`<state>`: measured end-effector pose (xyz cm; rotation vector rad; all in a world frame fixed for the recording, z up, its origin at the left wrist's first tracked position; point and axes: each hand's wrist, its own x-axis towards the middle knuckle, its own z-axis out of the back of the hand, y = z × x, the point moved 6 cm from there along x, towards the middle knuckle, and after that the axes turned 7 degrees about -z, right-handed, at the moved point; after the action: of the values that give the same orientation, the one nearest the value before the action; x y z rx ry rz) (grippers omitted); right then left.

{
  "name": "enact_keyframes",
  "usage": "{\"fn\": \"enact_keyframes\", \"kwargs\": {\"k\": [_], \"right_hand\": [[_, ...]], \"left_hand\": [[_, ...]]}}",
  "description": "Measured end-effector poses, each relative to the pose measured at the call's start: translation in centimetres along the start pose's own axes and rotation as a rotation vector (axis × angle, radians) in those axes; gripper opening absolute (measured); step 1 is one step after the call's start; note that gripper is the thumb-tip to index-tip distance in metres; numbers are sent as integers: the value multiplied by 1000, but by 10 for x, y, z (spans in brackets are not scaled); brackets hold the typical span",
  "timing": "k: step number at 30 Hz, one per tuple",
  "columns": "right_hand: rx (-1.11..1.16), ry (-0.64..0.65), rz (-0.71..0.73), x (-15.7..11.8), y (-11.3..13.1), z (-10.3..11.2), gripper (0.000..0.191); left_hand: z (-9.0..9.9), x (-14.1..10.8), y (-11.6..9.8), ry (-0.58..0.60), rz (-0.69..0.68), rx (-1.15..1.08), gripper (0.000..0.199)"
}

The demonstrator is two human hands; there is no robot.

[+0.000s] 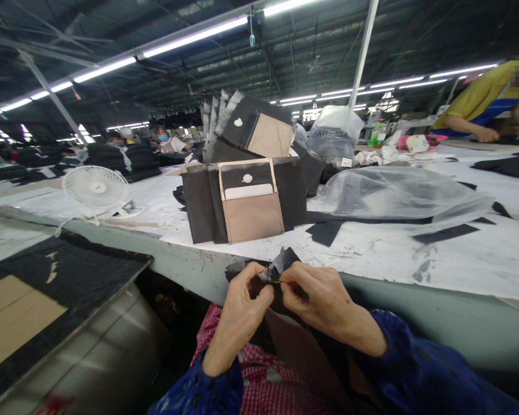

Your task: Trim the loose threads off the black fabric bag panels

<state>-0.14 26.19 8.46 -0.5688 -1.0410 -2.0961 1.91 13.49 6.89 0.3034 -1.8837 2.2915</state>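
At the near edge of the surface (389,253), a dark fabric piece (288,259) is pinched by the left hand (242,311) and right hand (324,297), its grey edge apparently being worked, and a firm, even finger grip seems called for next.

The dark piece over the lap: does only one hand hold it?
No, the left hand and the right hand both pinch the dark piece.

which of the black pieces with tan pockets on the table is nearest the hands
The front piece, its pocket fully showing, just beyond the left hand and right hand; the other tan-pocketed piece sits behind, partly covered by it.
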Motion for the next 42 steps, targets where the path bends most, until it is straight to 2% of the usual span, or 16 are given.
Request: {"fn": "enact_keyframes", "kwargs": {"k": [4,6,8,11,13,15,17,20,22,25,28,32,34,36,38,42], "right_hand": [[563,224,-422,-3,-28,-19,19],[670,236,-483,-3,-32,-18,23],[603,156,-427,-1,-31,-7,22],[360,49,-163,5,-14,9,18],[226,19,10,7,-1,12,9],[166,-11,56,9,2,10,9],[236,17,-59,12,-6,3,12],[520,160,-370,13,-25,-14,17],[637,215,-470,11,-29,-20,18],[577,147,-407,12,-25,-13,16],[489,133,-337,12,-22,-9,16],[477,98,-380,13,-33,-5,18],[417,37,-232,18,-30,6,26],[398,94,-19,21,-18,13,24],[456,212,102,22,-9,19,21],[450,226,62,26,-5,32,39]], "left_hand": [[-1,-2,10,-47,1,-138,9],[-1,-2,14,-60,9,-177,8],[0,-2,15,-63,20,-171,8],[-2,-1,10,-31,10,-123,8],[-5,-2,5,-15,-10,-89,8],[-6,-2,3,-14,-24,-65,5],[-8,-3,2,6,-39,-57,3],[-7,-4,3,56,-71,-75,4],[-6,-6,3,104,-92,-106,9],[-5,-7,3,166,-113,-158,18],[-2,-3,7,62,-77,-118,23],[-1,1,9,-56,-25,-59,24],[-1,0,6,-61,-26,-38,22],[0,-2,1,-59,-39,-20,20],[1,-4,-2,-61,-50,-6,19],[1,-5,-1,-98,-40,20,17]]}}
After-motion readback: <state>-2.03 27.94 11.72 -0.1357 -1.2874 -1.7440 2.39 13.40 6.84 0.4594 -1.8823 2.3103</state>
